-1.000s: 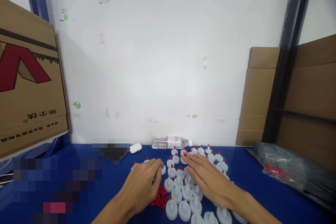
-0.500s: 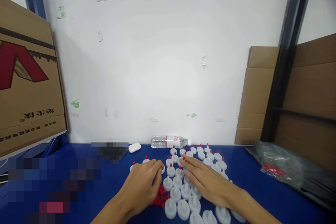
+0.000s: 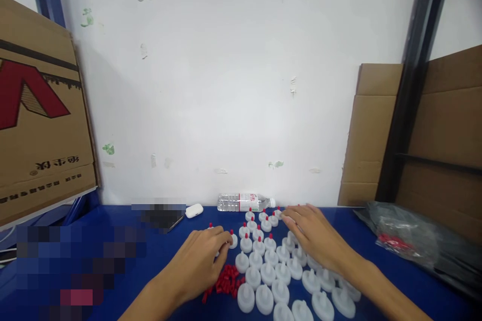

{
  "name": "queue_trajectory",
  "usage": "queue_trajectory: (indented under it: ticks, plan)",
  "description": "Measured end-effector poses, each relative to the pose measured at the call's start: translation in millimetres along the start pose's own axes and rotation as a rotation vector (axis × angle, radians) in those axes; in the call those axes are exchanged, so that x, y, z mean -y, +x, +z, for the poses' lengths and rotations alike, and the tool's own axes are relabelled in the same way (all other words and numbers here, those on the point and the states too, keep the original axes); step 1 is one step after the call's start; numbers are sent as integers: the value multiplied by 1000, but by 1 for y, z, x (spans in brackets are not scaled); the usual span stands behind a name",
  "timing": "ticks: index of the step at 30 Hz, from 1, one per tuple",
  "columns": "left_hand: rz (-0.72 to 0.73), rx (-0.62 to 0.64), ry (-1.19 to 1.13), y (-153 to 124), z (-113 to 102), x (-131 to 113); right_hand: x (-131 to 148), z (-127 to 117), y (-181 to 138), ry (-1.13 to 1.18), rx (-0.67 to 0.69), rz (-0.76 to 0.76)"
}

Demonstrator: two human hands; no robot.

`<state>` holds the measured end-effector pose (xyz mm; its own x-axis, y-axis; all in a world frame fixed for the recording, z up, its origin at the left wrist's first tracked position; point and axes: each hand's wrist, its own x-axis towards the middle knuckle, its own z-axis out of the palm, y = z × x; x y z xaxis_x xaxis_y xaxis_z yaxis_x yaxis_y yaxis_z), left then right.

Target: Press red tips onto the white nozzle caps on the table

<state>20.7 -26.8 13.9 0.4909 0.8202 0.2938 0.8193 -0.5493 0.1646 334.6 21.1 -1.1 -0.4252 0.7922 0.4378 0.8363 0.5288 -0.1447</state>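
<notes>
Rows of white round plastic nozzle caps [image 3: 264, 299] stand upright on the blue table; the farther ones wear small red tips [image 3: 259, 238]. My left hand [image 3: 203, 258] is curled, thumb against fingers, beside one red-tipped cap [image 3: 233, 241]; whatever it may hold is hidden. A pile of loose red tips [image 3: 228, 280] lies just below and right of that hand. My right hand [image 3: 320, 235] reaches over the far right caps with its fingers stretched out, covering several of them. No object shows in its grasp.
A clear water bottle [image 3: 246, 202] lies along the wall, with a small white case [image 3: 194, 210] to its left. On the right, a plastic bag [image 3: 399, 243] holds red pieces. Cardboard boxes [image 3: 45, 110] flank the left side; cardboard [image 3: 371, 125] leans at the right.
My right hand has moved right and away from me, from the middle caps to the far right ones. My left hand has shifted slightly, uncovering more of the red pile.
</notes>
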Motion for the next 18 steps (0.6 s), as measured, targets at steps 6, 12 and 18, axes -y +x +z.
queue_trajectory:
  ticks: [6, 12, 18]
  plan:
    - [1, 123, -18, 1, 1, 9, -14, 2, -4, -8, 78, 75]
    - [-5, 199, -41, 1, 2, 10, -17, 13, -9, 6, 173, 187]
    - [1, 207, -48, 3, 5, 12, -27, 23, -9, 32, 247, 242]
